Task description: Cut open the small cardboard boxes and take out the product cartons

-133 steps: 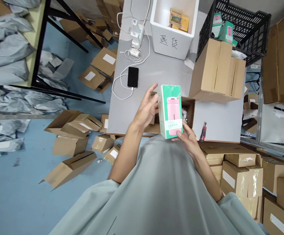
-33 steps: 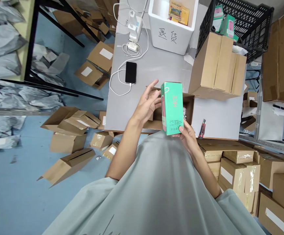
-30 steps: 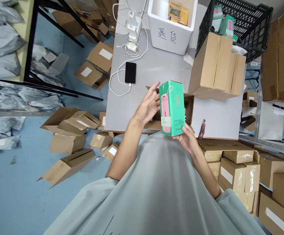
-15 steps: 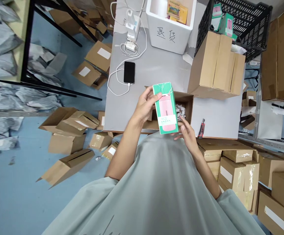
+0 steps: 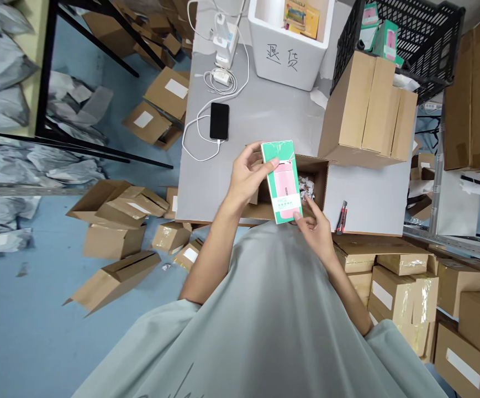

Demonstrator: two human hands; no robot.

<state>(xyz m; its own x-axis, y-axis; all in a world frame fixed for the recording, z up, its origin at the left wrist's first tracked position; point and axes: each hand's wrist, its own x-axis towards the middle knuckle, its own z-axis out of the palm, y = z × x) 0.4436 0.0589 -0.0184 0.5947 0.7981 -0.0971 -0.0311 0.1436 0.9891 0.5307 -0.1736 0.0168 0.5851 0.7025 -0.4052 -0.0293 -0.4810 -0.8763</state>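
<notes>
A green and white product box (image 5: 285,185) with a pink item printed on its front is held tilted above an open cardboard carton (image 5: 319,188). My left hand (image 5: 250,172) grips its upper left edge, thumb on the front and fingers behind. At the lower right corner, my right hand (image 5: 315,224) has its thumb on the front face; its index finger stretches out beside the box and the other fingers are partly hidden. Crumpled paper (image 5: 306,188) lies inside the carton, which the product box partly covers.
A red and black box cutter (image 5: 341,217) lies right of the carton. Behind stand a closed cardboard box (image 5: 366,110), a white foam bin (image 5: 289,61) and a black crate (image 5: 428,52) with similar green boxes. A phone (image 5: 219,121) with a white cable lies at the left.
The product box has shifted slightly right and turned a little. My right thumb has come onto its lower right corner; before, that hand's fingers were spread beside and below it.
</notes>
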